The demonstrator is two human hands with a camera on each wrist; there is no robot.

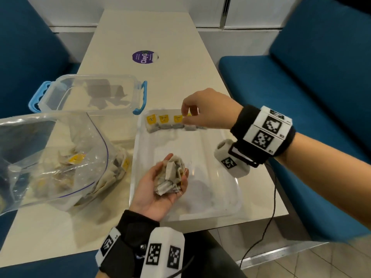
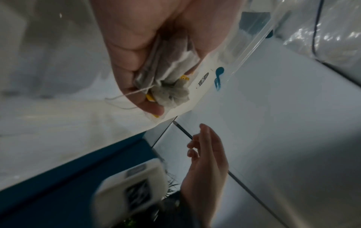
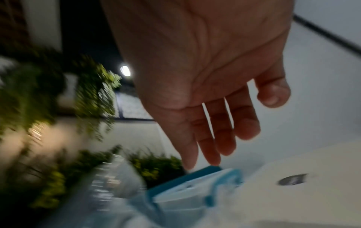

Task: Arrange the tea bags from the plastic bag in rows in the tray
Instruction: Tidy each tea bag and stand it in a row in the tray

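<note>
Purple and round, a sticker (image 1: 145, 58) on the far part of the cream table (image 1: 180, 41) carries white lettering that reads "ClayG", with the rest too small to make out. Yellow paper tags on the tea bags bear small dark print that cannot be read. The black wrist bands (image 1: 261, 135) on both arms carry white blocks printed with black square marker patterns.

The left hand (image 1: 160, 189) lies palm up over the near part of the clear tray (image 1: 220, 197), its fingers loosely cupped around a crumpled bundle of tea bags (image 1: 170, 175) with white strings trailing out. The left wrist view shows the same bundle (image 2: 171, 86) nested in the curled fingers.

The right hand (image 1: 206, 109) hovers over the far right end of the tray, fingers bent downward above a row of tea bags (image 1: 170, 122) that lines the tray's far wall, yellow tags upright. In the right wrist view the fingers (image 3: 224, 131) hang loosely apart, holding nothing.

To the left of the tray lies the open plastic bag (image 1: 50, 157), with more tea bags inside. Beyond it stands a clear container (image 1: 90, 95) with blue handles. Blue bench seats (image 1: 301, 87) flank the table.
</note>
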